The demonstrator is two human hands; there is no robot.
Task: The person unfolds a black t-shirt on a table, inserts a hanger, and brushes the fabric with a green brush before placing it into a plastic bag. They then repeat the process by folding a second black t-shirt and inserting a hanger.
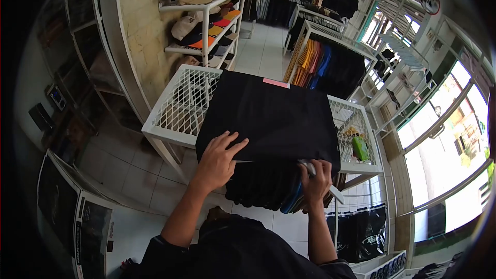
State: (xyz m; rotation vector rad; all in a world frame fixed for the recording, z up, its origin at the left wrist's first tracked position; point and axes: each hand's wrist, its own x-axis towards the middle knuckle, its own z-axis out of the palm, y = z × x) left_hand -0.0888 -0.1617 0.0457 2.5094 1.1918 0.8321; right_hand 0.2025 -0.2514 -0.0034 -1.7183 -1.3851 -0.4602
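A flat, smooth black piece, cloth or a bag, lies across a white mesh-topped table. A pink strip shows at its far edge. My left hand rests on its near left part with the fingers spread. At the near right edge, my right hand is closed, thumb and fingers together around a small greyish-white thing mostly hidden by the fingers. Whether the right hand also pinches the edge of the black piece cannot be made out.
Dark garments hang below the table's near edge. A green packet lies on the mesh at right. A shelf of caps stands at far left, clothes racks behind, glass doors at right.
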